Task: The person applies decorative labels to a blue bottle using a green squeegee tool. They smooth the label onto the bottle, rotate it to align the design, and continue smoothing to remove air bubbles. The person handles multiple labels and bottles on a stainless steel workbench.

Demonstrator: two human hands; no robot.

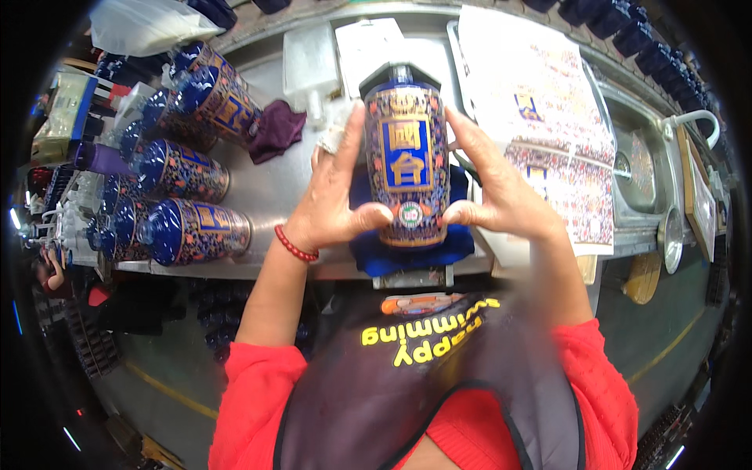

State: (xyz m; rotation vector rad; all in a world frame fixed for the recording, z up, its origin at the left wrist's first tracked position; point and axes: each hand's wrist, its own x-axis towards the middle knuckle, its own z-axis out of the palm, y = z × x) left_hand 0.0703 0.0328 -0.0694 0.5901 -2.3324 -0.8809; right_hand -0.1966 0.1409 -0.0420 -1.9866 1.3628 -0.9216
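Observation:
A dark blue ceramic-looking bottle [405, 196], patterned with flowers and a gold-framed panel, lies in front of me on a blue cloth [368, 254], its narrow neck pointing away. My left hand [333, 200] is closed round its left side, the thumb pressed to the lower front. Something white and crumpled [332, 139] sits by those fingers; I cannot make out what it is. From the other side my right hand [505, 192] grips the bottle, thumb near its base and index finger along its flank. A dark angular support [374, 76] shows behind the neck.
Several similar bottles [196, 227] lie on the metal table at left, near a purple cloth [276, 131]. Printed pattern sheets [540, 94] are stacked at right. Beyond them are a sink [646, 168] and a white tap [697, 119]. A clear plastic container [311, 63] stands at the back.

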